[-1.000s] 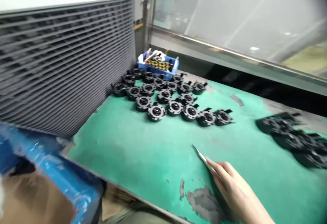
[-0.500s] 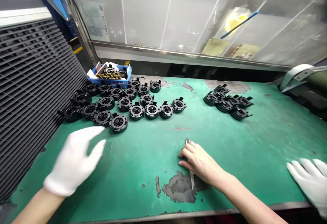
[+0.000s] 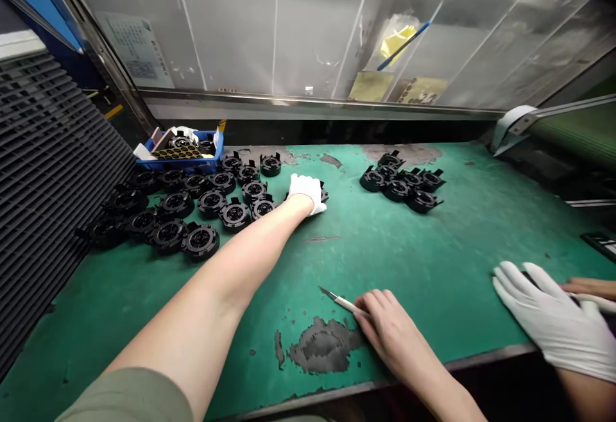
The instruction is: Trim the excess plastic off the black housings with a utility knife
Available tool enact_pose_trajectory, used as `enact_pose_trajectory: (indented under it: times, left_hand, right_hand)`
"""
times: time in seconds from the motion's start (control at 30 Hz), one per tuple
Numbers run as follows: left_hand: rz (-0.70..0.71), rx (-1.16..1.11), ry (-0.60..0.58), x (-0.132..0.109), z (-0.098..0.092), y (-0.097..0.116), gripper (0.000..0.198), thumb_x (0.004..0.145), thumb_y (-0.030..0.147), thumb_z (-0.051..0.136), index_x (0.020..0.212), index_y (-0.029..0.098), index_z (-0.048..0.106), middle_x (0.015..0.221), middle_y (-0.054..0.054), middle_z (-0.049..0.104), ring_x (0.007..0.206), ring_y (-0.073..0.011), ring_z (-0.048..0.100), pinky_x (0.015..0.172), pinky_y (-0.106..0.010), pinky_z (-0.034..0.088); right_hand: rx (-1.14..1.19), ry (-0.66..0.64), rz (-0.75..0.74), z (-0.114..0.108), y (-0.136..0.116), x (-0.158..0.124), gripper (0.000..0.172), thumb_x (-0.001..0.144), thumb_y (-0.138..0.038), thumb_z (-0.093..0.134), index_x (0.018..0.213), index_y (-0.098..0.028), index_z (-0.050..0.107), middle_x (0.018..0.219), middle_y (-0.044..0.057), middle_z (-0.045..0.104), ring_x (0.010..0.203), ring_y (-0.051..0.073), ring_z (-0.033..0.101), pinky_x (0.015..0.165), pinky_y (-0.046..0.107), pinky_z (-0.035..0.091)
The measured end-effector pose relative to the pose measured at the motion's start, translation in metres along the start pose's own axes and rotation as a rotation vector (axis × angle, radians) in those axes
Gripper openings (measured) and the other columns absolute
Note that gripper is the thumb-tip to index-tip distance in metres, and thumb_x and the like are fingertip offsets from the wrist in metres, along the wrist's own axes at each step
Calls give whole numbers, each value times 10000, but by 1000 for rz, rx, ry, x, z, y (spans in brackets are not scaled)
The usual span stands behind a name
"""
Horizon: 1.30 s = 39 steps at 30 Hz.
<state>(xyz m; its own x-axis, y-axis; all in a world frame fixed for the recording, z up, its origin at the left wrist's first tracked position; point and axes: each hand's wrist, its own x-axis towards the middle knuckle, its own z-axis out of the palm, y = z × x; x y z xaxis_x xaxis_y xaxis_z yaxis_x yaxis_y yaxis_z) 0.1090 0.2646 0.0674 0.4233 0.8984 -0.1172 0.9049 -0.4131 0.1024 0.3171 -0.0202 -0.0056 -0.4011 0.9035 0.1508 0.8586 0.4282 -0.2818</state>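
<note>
My left hand [image 3: 307,192], in a white glove, reaches across the bench with its fingers curled over a black round plastic part [image 3: 324,195], mostly hidden under the glove. Beside it, a large group of similar black round parts [image 3: 235,215] with upright tabs spreads to the left. My bare right hand [image 3: 385,319] rests low near the bench's front edge, closed on a craft knife [image 3: 345,304] with a pale handle. Its blade points up and left, away from me.
More black parts [image 3: 397,189] form a smaller cluster at the back right. A blue bin [image 3: 192,164] stands at the back left beside a stack of black slatted trays [image 3: 58,165]. At right, a co-worker's gloved hand [image 3: 543,313] lies over the green bench top [image 3: 433,261].
My left hand has gone from the near left up to the round part. In my right hand the knife has turned; its blade, formerly toward me, points away. The co-worker's hands have come further in.
</note>
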Motion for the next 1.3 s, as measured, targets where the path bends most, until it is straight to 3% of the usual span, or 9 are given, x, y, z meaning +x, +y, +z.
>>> enact_pose_trajectory:
  times: [0.17, 0.37, 0.47, 0.57, 0.7, 0.9, 1.0, 1.17, 1.3]
  left_hand:
    - [150, 2, 75, -45, -10, 17, 715, 878, 496, 834, 1457, 130, 630, 1463, -229, 670, 1331, -414, 668, 1182, -511, 472]
    - [511, -156, -93, -208, 20, -44, 735, 832, 272, 812, 1533, 325, 599, 1497, -126, 655, 1167, -375, 741, 1005, -502, 614]
    - [454, -331, -167, -279, 53, -74, 886, 827, 150, 826, 1625, 362, 503, 1641, -135, 572, 1361, -387, 689, 1113, -528, 607]
    - [194, -617, 33, -314, 92, -73, 1320, 692, 464, 1050, 1745, 270, 278, 1684, -223, 484, 1560, -455, 527, 1286, -626, 499]
    - [-59, -793, 214, -314, 124, -54, 1380, 667, 668, 1029, 1742, 227, 285, 1576, -230, 581, 1511, -459, 582, 1303, -679, 469]
    - [252, -921, 7, -297, 119, -79, 1081, 893, 595, 900, 1757, 289, 328, 1776, -164, 470, 1646, -381, 480, 1377, -550, 422]
    - [242, -921, 52, -299, 122, -85, 1070, 915, 639, 861, 1760, 266, 320, 1768, -189, 469, 1644, -388, 480, 1371, -575, 424]
    - [147, -858, 191, -299, 133, -67, 1323, 627, 802, 978, 1688, 221, 442, 1586, -226, 622, 1509, -469, 588, 1298, -665, 481]
    - [205, -842, 214, -296, 131, -65, 1174, 737, 732, 959, 1663, 193, 479, 1565, -216, 660, 1472, -430, 634, 1291, -609, 501]
  right_hand:
    - [144, 60, 114, -2, 9, -10, 209, 1155, -418, 498, 1059, -261, 599, 952, 68, 703, 829, 232, 701, 740, 370, 583]
    - [247, 59, 308, -10, 13, -21, 281, 1123, -517, 538, 1224, -259, 586, 975, 53, 760, 695, 205, 723, 611, 329, 549]
    - [315, -11, 246, -2, -5, -4, 310, 1116, -516, 579, 1302, -268, 605, 1038, 44, 783, 652, 173, 697, 570, 303, 529]
    - [360, -67, 53, 7, -25, 25, 282, 1124, -450, 602, 1339, -269, 608, 1029, 34, 780, 680, 169, 697, 590, 293, 532]
    - [353, -141, -262, 9, -39, 68, 164, 1147, -282, 546, 1288, -253, 625, 1070, 55, 758, 881, 196, 739, 760, 310, 576]
    - [238, -180, -420, 7, -39, 101, 171, 1159, -270, 496, 1249, -223, 634, 1026, 64, 723, 862, 204, 713, 750, 323, 564]
    - [167, -203, -470, 8, -38, 104, 235, 1166, -333, 508, 1320, -196, 621, 1077, 81, 748, 891, 212, 731, 727, 314, 553]
    - [-3, -200, -582, 10, -41, 110, 288, 1180, -340, 466, 1263, -177, 687, 919, 50, 652, 738, 184, 618, 601, 299, 427]
    - [-33, -182, -622, 7, -41, 121, 310, 1183, -322, 448, 1298, -170, 692, 914, 44, 629, 750, 181, 600, 596, 308, 379]
